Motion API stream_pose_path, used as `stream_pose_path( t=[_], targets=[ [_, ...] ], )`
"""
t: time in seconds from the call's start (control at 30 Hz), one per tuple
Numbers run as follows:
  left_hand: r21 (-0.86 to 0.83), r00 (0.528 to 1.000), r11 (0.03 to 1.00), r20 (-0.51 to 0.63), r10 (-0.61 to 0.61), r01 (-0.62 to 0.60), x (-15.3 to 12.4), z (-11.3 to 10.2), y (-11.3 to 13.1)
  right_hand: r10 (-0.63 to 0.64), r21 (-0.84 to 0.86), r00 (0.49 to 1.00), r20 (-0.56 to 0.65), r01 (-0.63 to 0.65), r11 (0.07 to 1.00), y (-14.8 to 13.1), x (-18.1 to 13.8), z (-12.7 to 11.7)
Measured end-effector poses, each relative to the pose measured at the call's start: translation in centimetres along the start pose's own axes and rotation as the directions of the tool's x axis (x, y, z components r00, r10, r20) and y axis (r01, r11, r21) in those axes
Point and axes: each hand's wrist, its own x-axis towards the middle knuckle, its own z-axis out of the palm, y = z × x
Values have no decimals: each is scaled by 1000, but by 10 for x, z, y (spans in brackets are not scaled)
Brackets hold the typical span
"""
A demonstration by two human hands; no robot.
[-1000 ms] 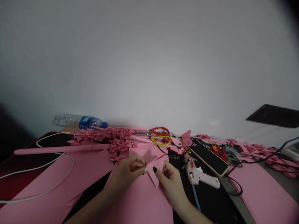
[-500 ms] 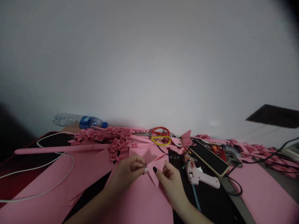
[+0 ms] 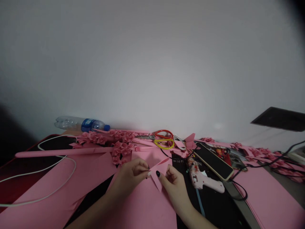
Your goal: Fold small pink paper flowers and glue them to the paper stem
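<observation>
A small folded piece of pink paper (image 3: 161,168) is held up over a large pink sheet (image 3: 145,206). My right hand (image 3: 175,183) pinches it from the right, the thumb with its dark nail lying on the front. From the left, my left hand (image 3: 135,175) has thumb and fingers closed together at the paper's left edge, by a small whitish spot. Whether those fingers grip the paper itself or something tiny is hidden. Right of my right hand lies a pink glue gun (image 3: 206,182).
Behind lie pink paper flowers (image 3: 120,149), scissors (image 3: 164,143) with red and yellow handles, and a plastic bottle (image 3: 91,124). A phone (image 3: 214,160) and black cable sit right, near stacked pink paper (image 3: 274,194). A white cable (image 3: 35,175) loops across the left sheets.
</observation>
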Motion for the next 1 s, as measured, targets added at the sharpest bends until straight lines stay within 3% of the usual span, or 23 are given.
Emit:
stream_pose_path(
  t=[0.8,1.0],
  targets=[
    [-3,1000,1000,1,5,-5,1,0,-2,-16,-65,1000,-10,15,998,0,-1,0],
    [-50,998,997,-12,-67,67,1,1,2,-15,-130,1000,9,16,991,4,-1,-1]
  ],
)
